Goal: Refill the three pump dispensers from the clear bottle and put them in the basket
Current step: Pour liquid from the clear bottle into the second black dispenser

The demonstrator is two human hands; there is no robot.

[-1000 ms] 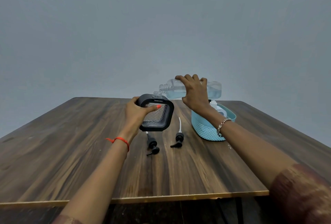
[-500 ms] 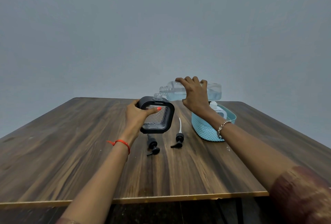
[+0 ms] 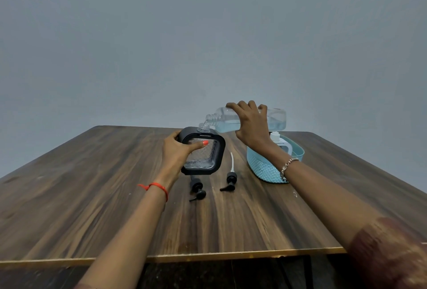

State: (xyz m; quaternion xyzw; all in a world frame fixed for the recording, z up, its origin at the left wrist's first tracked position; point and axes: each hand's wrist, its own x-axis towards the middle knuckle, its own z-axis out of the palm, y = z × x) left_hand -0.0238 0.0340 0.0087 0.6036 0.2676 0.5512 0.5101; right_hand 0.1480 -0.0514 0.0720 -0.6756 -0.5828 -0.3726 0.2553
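Wood-grain counter (image 3: pixel 92 196) under a plain grey wall carries two loose black pump tops (image 3: pixel 197 188) and one ribbed teal basket (image 3: pixel 261 168) holding one white dispenser (image 3: pixel 276 137). At mid-counter the left hand (image 3: pixel 176 152) grips one rounded-square black dispenser (image 3: pixel 215 150) with a textured clear face. The right hand (image 3: pixel 250 124) clasps from above one clear bottle (image 3: pixel 276 118) of pale blue liquid, tipped on its side, its neck just above the dispenser's mouth.

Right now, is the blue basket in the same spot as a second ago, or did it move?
No. The basket has not moved: it sits as near the table's far right corner as before, with the same gap to the loose pump top.
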